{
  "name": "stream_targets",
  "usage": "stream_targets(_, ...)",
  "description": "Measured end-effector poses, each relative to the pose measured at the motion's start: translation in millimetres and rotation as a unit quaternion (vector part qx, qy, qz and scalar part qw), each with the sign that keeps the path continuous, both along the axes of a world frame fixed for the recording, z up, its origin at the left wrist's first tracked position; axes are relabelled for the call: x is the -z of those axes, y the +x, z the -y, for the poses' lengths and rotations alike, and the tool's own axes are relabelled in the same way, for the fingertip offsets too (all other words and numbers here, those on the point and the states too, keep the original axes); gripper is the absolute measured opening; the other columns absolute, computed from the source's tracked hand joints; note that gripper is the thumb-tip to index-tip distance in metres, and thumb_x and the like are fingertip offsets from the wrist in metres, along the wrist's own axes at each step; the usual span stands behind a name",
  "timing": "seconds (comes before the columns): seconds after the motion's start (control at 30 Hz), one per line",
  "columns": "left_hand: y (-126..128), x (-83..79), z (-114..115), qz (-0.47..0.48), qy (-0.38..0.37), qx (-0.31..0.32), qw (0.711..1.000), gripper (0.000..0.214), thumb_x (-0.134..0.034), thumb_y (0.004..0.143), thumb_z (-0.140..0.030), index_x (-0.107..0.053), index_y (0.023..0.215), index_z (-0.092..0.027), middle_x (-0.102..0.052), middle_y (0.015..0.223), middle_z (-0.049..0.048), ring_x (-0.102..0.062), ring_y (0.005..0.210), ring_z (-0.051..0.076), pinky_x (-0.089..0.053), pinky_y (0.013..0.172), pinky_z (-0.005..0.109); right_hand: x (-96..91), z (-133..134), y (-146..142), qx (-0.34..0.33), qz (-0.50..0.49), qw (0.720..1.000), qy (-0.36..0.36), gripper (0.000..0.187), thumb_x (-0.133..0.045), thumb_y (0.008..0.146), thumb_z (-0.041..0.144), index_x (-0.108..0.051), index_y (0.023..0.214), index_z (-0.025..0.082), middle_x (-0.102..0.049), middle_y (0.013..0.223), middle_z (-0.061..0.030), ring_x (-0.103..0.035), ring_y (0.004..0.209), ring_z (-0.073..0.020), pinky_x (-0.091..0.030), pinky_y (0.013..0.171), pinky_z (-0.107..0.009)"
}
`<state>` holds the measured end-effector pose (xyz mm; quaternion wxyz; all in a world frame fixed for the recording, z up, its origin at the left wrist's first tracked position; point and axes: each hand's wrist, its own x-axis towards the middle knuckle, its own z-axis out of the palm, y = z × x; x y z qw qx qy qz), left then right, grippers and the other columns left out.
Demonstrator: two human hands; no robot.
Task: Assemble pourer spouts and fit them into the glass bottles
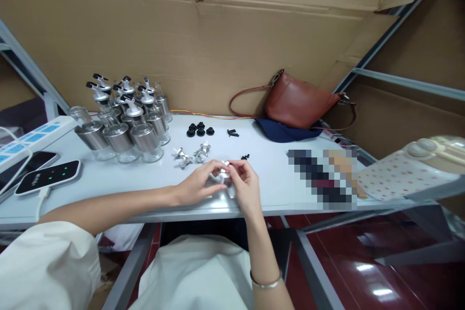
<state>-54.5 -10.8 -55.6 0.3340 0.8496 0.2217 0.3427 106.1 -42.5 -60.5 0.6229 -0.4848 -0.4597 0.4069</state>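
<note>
Both my hands meet over the front edge of the white table [145,174]. My left hand [198,184] and my right hand [245,181] pinch a small silver metal spout cap [224,174] between their fingertips. Just beyond them lie two more silver spout caps [183,157] [201,152]. A few tiny black parts [245,157] sit right behind my right hand. A cluster of glass bottles with metal tops and pourers [127,121] stands at the back left.
Black rubber rings [199,131] and small black pieces [232,132] lie mid-table. A brown leather bag [298,101] on blue cloth rests against the cardboard wall. Two phones [49,177] and a power strip [32,135] occupy the left. A dotted cloth [395,174] lies at right.
</note>
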Motion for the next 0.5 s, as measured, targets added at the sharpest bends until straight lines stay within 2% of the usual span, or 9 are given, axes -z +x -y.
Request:
stream_targets(0.1, 0.6, 3.9, -1.1, 0.028, -0.069, -0.013, 0.997, 0.045, -0.061, 0.084, -0.025, -0.038, 0.123, -0.021, -0.058, 0.114, 0.0086, -0.057, 0.094, 0.016, -0.047, 0.088, 0.033, 1.6, 0.8, -2.7, 0.05, -0.025, 0.998, -0.005, 0.025, -0.065, 0.074, 0.039, -0.066, 0.088, 0.018, -0.059, 0.068, 0.0009, -0.051, 0.063, -0.0134, -0.042, 0.063, -0.027)
stream_targets(0.23, 2.3, 3.5, -2.5, 0.04, -0.143, -0.008, 0.989, 0.063, -0.064, 0.082, -0.023, -0.027, 0.134, -0.022, -0.06, 0.115, 0.0085, -0.058, 0.101, 0.017, -0.043, 0.095, 0.036, 0.9, 4.1, 0.2, 0.046, -0.034, 0.998, -0.007, 0.025, -0.067, 0.073, 0.037, -0.069, 0.088, 0.018, -0.062, 0.07, 0.0001, -0.052, 0.063, -0.0132, -0.043, 0.063, -0.028)
stream_targets(0.4, 3.8, -0.8, -2.2, 0.02, -0.152, -0.014, 0.988, 0.058, -0.067, 0.078, -0.021, -0.04, 0.129, -0.019, -0.06, 0.115, 0.0095, -0.059, 0.104, 0.019, -0.043, 0.097, 0.037, -2.0, 8.1, -3.5, 0.042, -0.041, 0.998, 0.012, 0.019, -0.069, 0.072, 0.036, -0.064, 0.077, 0.019, -0.06, 0.062, 0.0022, -0.051, 0.057, -0.0118, -0.043, 0.058, -0.026)
stream_targets(0.5, 4.5, -0.8, -1.6, 0.03, -0.173, -0.01, 0.984, 0.051, -0.07, 0.075, -0.019, -0.044, 0.119, -0.018, -0.06, 0.112, 0.009, -0.058, 0.105, 0.02, -0.043, 0.096, 0.037, -0.6, 7.4, -2.7, 0.066, -0.039, 0.997, 0.019, 0.019, -0.068, 0.073, 0.036, -0.067, 0.08, 0.018, -0.059, 0.062, 0.0023, -0.053, 0.059, -0.0125, -0.045, 0.06, -0.027)
